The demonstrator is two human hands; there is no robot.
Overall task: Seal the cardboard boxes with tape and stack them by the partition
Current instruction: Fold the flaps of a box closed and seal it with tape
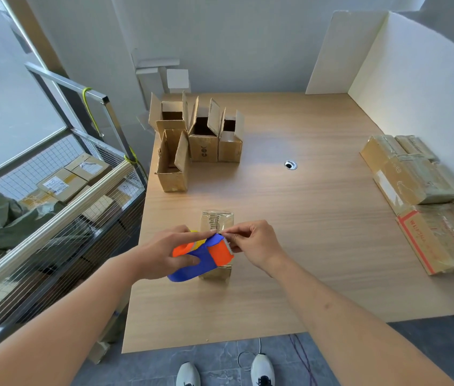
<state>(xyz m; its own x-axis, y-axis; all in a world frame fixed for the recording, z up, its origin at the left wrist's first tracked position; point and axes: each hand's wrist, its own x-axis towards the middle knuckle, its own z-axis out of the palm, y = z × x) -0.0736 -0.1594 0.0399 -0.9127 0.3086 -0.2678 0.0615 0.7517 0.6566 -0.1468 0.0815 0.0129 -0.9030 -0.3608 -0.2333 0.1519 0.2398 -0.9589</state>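
Near the bench's front edge stands a closed cardboard box (216,240), glossy and wrinkled with tape. The left hand (164,253) grips a blue-and-orange plastic tape dispenser (206,256) over it; the right hand (253,242) pinches the tape end at its toothed blade. Four open boxes (195,140) wait at the back-left corner, unsealed. Sealed boxes (420,196) lie stacked along the right edge by the white partition (415,79).

We see the tape dispenser (203,259) between our fingers, above the closed box (216,222) | beyond our fingertips, far left on the table (289,218): four open boxes (192,140) | right of our fingers, by the partition (415,87): sealed boxes (415,185) | left of them, off the table: wire cart (53,207).
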